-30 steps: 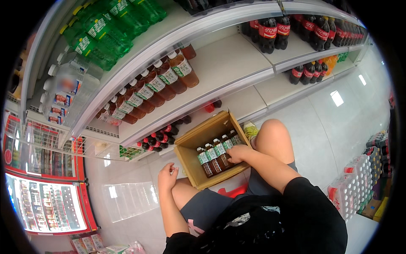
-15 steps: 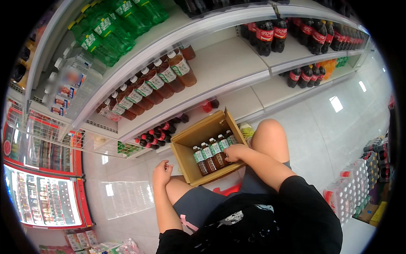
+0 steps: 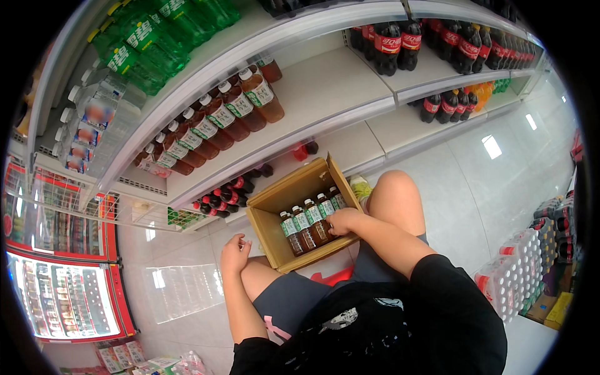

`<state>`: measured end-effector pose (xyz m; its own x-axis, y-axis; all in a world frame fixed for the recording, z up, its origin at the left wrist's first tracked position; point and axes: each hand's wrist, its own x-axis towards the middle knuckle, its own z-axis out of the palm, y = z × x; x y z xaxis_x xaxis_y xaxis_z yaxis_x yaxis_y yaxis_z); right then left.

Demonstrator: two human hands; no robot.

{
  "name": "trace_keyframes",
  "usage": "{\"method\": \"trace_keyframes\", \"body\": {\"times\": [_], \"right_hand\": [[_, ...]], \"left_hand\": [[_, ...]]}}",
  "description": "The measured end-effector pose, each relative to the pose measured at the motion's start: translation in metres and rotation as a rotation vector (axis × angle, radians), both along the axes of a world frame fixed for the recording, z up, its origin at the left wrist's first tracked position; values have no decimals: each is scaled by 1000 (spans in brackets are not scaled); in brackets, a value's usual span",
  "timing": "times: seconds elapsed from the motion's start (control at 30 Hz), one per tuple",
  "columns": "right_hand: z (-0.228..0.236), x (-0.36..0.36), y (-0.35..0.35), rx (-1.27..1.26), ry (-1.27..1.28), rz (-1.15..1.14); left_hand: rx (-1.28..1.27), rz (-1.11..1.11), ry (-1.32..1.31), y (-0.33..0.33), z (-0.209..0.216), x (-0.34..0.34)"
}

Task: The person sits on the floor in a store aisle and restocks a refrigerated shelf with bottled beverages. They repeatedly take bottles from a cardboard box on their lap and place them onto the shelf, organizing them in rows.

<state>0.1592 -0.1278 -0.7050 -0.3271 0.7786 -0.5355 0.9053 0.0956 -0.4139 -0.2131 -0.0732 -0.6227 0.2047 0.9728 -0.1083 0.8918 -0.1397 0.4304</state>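
While left fingers (image 3: 238, 240) curl loosely, clear of the carton's rim (image 3: 301, 262), I cannot tell whether right fingers (image 3: 335, 224) pinch a bottle (image 3: 324, 209).

Honestly can't tell if the right hand (image 3: 344, 221) is gripping anything, since its fingertips get lost among the brown drink bottles (image 3: 306, 230) by the cardboard box's (image 3: 264, 226) near right corner. Green soda bottles (image 3: 139, 44) behind the upper shelf's (image 3: 312, 31) front edge get chopped up top. Fridge (image 3: 124, 300) contents? Too tiny.
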Motion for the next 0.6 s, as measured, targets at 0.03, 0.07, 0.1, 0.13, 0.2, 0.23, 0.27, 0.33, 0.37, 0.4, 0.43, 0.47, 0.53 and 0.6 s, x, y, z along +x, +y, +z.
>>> {"method": "trace_keyframes", "body": {"times": [0.03, 0.07, 0.1, 0.13, 0.2, 0.23, 0.27, 0.33, 0.37, 0.4, 0.43, 0.47, 0.53, 0.6], "right_hand": [[1, 0, 0, 2, 0, 1], [1, 1, 1, -19, -16, 13], [7, 0, 3, -42, -30, 30], [10, -3, 2, -75, -38, 51], [7, -4, 7, -50, -33, 67], [0, -3, 6, -50, -35, 56], [-2, -3, 5, -52, -24, 49], [-8, -6, 7, -92, -59, 60], [-13, -8, 11, -134, -58, 86], [-8, -13, 13, -143, -84, 73], [-21, -13, 21, -159, -101, 83], [-34, -15, 19, -121, -92, 17], [-48, -18, 22, -93, -88, -67], [-58, -22, 30, -121, -115, -115]], "left_hand": [[-6, 2, 0, 0, -1, 0], [-12, 3, 0, 2, -1, 0], [15, -10, -2, 3, -2, -2], [30, -18, 3, 1, -6, -8], [40, -27, 9, -2, -8, -15], [28, -33, 10, 0, -7, -9], [17, -38, 10, 2, -4, -4], [7, -50, 32, 0, 1, 1], [-4, -52, 11, 1, 0, 1], [-11, -43, -8, 0, 0, -4], [-9, -48, -36, 1, 0, -1], [-28, -37, -44, 0, 1, 1], [-56, -10, -58, -1, 7, 5], [-85, 23, -76, -3, 9, 6]]}}
